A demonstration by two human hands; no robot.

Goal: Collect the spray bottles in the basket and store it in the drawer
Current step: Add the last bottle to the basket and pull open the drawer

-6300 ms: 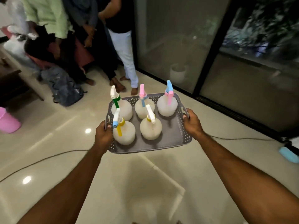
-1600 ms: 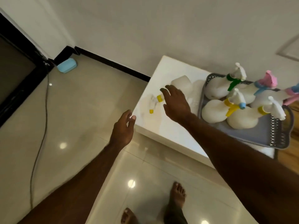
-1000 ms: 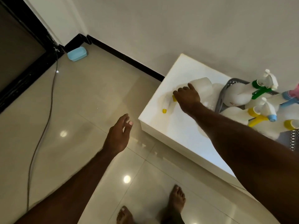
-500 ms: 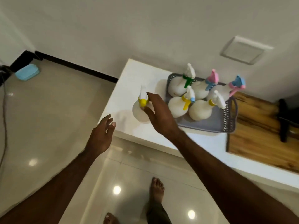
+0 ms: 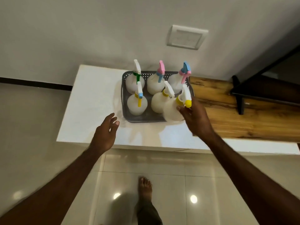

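Note:
A grey perforated basket (image 5: 123, 101) stands on a white cabinet top (image 5: 94, 101). Several white spray bottles stand upright in it, with green (image 5: 135, 78), pink (image 5: 155, 82), blue (image 5: 178, 80), yellow-and-blue (image 5: 137, 103) and yellow-collared (image 5: 159, 103) heads. My right hand (image 5: 194, 117) grips one more white bottle with a yellow nozzle (image 5: 173, 109) at the basket's near right corner, tilted. My left hand (image 5: 104, 135) hovers open over the cabinet's front edge, left of the basket, touching nothing.
A wooden top (image 5: 243, 114) adjoins the white cabinet on the right, with a dark stand (image 5: 240, 95) on it. A white wall plate (image 5: 186, 37) sits above the basket. My bare foot (image 5: 145, 187) rests on the glossy tiled floor in front.
My right hand picked up the yellow-nozzled bottle from the cabinet top left of the basket and carried it rightward to the basket's near right corner. My left hand rose toward the cabinet.

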